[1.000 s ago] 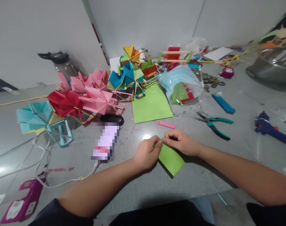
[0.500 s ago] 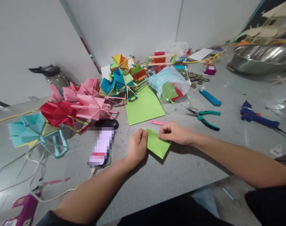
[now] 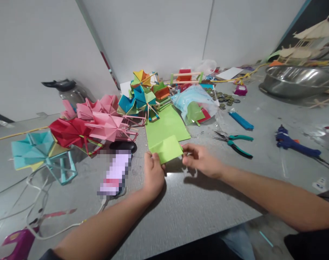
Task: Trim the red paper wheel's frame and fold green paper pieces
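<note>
My left hand (image 3: 155,175) is closed on the lower left corner of a folded light-green paper square (image 3: 167,148), thumb on top. The square is tilted up off the table, with a crease across it. Close by its right corner is my right hand (image 3: 201,159), fingers curved and thumb apart from the index finger; whether a fingertip touches the paper is hard to see. Behind the square lie larger green paper sheets (image 3: 164,124), partly covered by it. A pink strip seen beside the sheets is now mostly hidden by my right hand.
Folded paper models in pink (image 3: 107,126), red (image 3: 69,131) and light blue (image 3: 36,148) stand left, near a phone (image 3: 117,173). Right are pliers (image 3: 236,141), a blue glue gun (image 3: 295,141) and a metal bowl (image 3: 297,85). A plastic bag (image 3: 193,103) lies behind.
The green square has been lifted and turned, moving up and left over the larger sheets. My right hand's pinch on it has loosened, and its fingers are now at the right corner.
</note>
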`<state>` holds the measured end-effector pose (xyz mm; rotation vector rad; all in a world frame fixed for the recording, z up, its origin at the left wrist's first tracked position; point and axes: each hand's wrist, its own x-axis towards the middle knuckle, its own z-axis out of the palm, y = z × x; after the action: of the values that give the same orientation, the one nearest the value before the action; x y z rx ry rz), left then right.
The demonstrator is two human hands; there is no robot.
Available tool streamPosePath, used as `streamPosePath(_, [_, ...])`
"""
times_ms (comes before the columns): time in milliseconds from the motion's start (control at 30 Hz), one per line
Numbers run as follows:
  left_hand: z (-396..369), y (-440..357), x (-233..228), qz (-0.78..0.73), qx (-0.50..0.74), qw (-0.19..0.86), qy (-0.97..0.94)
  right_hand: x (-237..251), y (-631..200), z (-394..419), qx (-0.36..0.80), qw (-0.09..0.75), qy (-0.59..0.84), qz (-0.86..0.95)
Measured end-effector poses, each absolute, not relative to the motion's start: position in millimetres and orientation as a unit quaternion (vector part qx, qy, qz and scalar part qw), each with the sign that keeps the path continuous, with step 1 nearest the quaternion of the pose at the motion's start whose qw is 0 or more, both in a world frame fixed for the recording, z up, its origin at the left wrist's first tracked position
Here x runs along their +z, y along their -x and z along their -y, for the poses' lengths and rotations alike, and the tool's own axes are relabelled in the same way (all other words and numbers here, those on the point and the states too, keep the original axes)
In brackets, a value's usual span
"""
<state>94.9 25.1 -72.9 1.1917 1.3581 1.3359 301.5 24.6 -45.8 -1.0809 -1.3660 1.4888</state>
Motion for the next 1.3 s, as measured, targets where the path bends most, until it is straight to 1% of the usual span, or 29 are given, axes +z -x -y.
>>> streamPosePath(67, [-12.4, -101.0, -70.7, -0.486, 0.536, 0.512, -0.463, -51.8, -281.0, -8.6, 0.613, 0.427, 0.394, 0.536])
streamPosePath(167, [5.2, -107.0, -66.3, -0.403, 0.535, 0.573, -0.473, -57.2, -263.2, 6.4, 0.607, 0.456, 0.367, 0.537])
streamPosePath(233, [12.2, -107.8, -63.5, -0.368, 0.518, 0.612, -0.471, -57.7, -261.2, 9.2, 0.56, 0.481, 0.363, 0.569])
streamPosePath(367, [14.9, -104.4, -59.5, -0.357, 0.432, 0.671, -0.486, -55.0, -269.0, 6.6, 0.411, 0.526, 0.35, 0.658])
streamPosePath(433, [14.1, -102.8, -57.8, -0.368, 0.4, 0.671, -0.504, -54.4, -272.8, 5.5, 0.375, 0.536, 0.346, 0.672])
streamPosePath(500, [13.4, -102.0, -56.3, -0.384, 0.391, 0.664, -0.509, -54.5, -274.9, 5.4, 0.373, 0.54, 0.345, 0.671])
streamPosePath(600, [12.7, -102.0, -55.2, -0.401, 0.375, 0.668, -0.503, -54.5, -274.6, 6.7, 0.411, 0.529, 0.344, 0.658])
streamPosePath(767, [12.1, -101.4, -57.1, -0.416, 0.374, 0.654, -0.509, -54.1, -269.7, 11.6, 0.505, 0.475, 0.329, 0.641])
streamPosePath(900, [14.6, -100.6, -57.1, -0.418, 0.366, 0.647, -0.522, -55.6, -266.3, 18.6, 0.525, 0.461, 0.351, 0.624])
streamPosePath(1000, [17.1, -100.6, -56.0, -0.409, 0.361, 0.652, -0.527, -55.3, -264.3, 23.7, 0.51, 0.471, 0.356, 0.626])
streamPosePath(1167, [17.2, -101.2, -56.2, -0.392, 0.36, 0.658, -0.533, -52.3, -260.8, 26.9, 0.47, 0.529, 0.371, 0.601])
streamPosePath(1300, [15.7, -101.9, -56.3, -0.379, 0.348, 0.674, -0.531, -49.0, -261.9, 24.6, 0.488, 0.546, 0.394, 0.556])
